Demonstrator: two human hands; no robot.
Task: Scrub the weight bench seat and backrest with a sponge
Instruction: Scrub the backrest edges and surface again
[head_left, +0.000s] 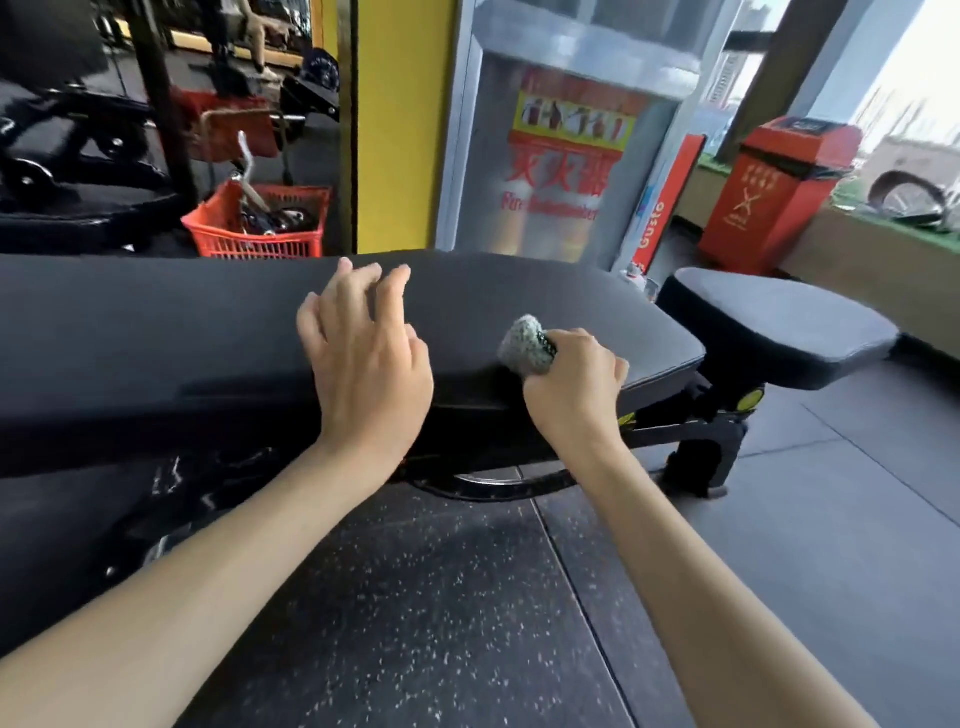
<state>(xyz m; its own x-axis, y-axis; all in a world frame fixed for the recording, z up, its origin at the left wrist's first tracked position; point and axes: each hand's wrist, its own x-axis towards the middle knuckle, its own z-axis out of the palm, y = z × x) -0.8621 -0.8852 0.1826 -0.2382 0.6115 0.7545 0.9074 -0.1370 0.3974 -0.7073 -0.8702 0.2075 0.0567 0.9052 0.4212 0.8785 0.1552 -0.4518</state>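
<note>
A black padded backrest runs flat across the view, with the smaller black seat pad beyond a gap at its right end. My left hand rests on top of the backrest with fingers spread. My right hand grips a grey speckled sponge and presses it against the near edge of the backrest, close to its right end. The bench's black frame with yellow knobs shows under the pads.
Dark rubber floor lies in front of the bench. A red basket of gym attachments stands behind it at left, beside a yellow pillar. A fire extinguisher cabinet and a red bin stand behind at right.
</note>
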